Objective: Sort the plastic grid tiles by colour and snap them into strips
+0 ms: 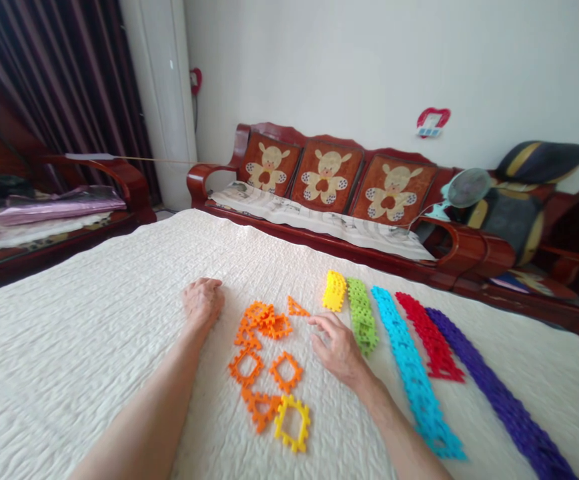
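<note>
My left hand [203,301] rests on the white quilted cover with its fingers curled in; nothing shows in it. Left of the row of bright strips, my right hand [338,345] has thumb and fingers apart. Its fingertips are beside an orange triangle frame piece [297,307]; whether they touch it I cannot tell. Between the hands lie loose orange pieces with notched edges: a small overlapping heap [259,315], two square frames [246,367] [286,371] and a triangle frame [260,407]. A yellow square frame [292,423] lies nearest to me.
Right of my hands lie strips of linked or stacked pieces: yellow [334,291], green [362,315], light blue [412,367], red [429,337] and purple [499,393]. Behind the covered surface [94,320] stands a wooden sofa [369,248], with a small fan [464,188] at its right arm.
</note>
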Demonstrator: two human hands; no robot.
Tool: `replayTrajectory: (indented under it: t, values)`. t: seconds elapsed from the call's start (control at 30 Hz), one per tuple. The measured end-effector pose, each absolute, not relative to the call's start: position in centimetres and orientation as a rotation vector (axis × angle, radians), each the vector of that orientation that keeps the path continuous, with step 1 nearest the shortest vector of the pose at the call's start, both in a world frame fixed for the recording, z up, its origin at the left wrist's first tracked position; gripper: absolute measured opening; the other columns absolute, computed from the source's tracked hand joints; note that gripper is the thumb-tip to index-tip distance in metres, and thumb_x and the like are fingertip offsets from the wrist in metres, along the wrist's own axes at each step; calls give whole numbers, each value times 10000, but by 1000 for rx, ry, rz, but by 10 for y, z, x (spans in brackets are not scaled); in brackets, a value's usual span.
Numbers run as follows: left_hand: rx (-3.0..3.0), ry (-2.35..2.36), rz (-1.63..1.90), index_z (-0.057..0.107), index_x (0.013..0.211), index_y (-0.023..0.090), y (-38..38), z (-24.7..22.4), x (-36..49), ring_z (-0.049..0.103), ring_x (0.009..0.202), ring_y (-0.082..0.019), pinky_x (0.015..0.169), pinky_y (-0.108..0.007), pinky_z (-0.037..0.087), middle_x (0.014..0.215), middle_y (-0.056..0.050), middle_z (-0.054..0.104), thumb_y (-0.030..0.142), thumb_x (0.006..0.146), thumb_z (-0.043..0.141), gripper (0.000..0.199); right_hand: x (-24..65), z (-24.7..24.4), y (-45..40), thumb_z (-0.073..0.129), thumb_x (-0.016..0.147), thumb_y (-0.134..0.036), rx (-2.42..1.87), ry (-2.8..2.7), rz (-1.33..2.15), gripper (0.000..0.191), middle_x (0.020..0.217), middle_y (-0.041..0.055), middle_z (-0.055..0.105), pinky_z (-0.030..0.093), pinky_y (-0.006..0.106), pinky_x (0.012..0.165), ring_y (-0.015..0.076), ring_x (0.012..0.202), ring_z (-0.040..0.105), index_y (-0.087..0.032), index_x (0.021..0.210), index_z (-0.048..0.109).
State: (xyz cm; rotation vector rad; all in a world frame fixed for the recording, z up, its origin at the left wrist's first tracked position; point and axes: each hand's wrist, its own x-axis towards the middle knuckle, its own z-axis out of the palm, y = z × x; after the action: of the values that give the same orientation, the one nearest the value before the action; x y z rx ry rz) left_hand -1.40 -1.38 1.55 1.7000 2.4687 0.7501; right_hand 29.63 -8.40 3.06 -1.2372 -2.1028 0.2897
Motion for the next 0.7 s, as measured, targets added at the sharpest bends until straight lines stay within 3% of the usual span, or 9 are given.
replayTrajectory:
  t: [0.33,0.53,0.7]
  values:
    - [1663,2465,774,721,1060,217,-13,16,-14,527,1115,-279,953,-406,350,1195,-92,648,212,845,410,378,288,44,-140,590,760,-177,-1114,-2114,690,203,1004,53,590,453,325,891,180,987,566,-201,961,602]
    - [1671,2462,762,719,1065,217,-15,17,-13,528,1122,-280,964,-405,350,1195,-90,649,208,847,404,383,276,62,-177,727,643,-246,-1233,-2358,759,524,1133,69,554,420,369,949,216,1065,529,-213,1145,579]
    - [1708,2461,710,709,1087,219,-13,16,-15,541,1125,-276,973,-400,360,1207,-84,646,221,858,387,395,268,57,-187,735,642,-307,-1272,-2452,621,600,1193,74,554,368,432,995,251,1099,503,-246,1213,561]
